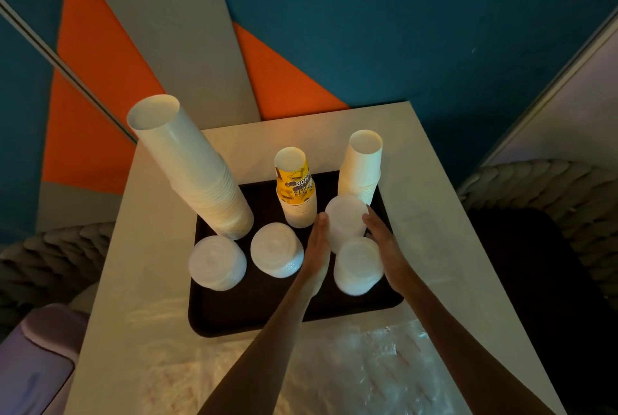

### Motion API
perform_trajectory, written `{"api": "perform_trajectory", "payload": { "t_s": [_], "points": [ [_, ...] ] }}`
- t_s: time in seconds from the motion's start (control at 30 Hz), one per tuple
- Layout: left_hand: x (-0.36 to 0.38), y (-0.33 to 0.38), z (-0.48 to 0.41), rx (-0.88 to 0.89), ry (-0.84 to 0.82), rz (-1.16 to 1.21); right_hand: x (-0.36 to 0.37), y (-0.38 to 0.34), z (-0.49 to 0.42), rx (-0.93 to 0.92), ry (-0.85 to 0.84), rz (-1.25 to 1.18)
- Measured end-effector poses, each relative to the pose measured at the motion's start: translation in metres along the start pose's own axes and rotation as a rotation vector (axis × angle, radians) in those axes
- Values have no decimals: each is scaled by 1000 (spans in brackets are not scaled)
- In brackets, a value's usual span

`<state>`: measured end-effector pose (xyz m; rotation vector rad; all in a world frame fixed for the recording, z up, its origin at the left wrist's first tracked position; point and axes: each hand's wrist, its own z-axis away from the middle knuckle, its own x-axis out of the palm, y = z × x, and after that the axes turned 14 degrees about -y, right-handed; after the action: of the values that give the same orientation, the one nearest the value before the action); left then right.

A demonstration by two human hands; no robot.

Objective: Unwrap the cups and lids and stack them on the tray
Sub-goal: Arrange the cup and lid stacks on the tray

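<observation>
Flanking a lid stack (346, 219) right of centre on the black tray (234, 314): left hand (317, 247) and right hand (384, 240), fingers straight, flat against its sides, gripping nothing.

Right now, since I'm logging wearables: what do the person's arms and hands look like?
Both forearms are bare, no sleeves in view. The left hand and right hand wear no gloves; no watch, bracelet or ring shows in this dim light.

Café-like lounge: cup stacks (200, 173), woven chairs (535, 187), colourful wall panels (401, 30).
</observation>
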<state>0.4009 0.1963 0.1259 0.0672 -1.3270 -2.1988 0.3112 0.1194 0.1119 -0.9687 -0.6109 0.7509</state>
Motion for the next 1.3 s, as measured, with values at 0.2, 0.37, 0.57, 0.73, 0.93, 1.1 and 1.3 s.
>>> {"api": "perform_trajectory", "payload": {
  "t_s": [0.2,0.37,0.57,0.73,0.93,1.1,1.3],
  "points": [
    [7,-17,-9,-36,7,10,-3,1,-4,-18,50,128],
    [20,-16,-8,-30,-3,9,-15,3,-2,3,107,200],
    [17,-20,-8,-33,4,-67,-24,2,2,1,144,182],
    [-10,-17,14,142,203,-227,-26,-17,13,-256,471,368],
    [-61,-33,48,257,602,-225,46,-40,26,-740,344,556],
    [-86,-47,58,90,659,-200,105,1,7,-377,66,560],
    [-99,-57,44,-64,499,-122,119,29,-24,70,93,442]
  ]
}}
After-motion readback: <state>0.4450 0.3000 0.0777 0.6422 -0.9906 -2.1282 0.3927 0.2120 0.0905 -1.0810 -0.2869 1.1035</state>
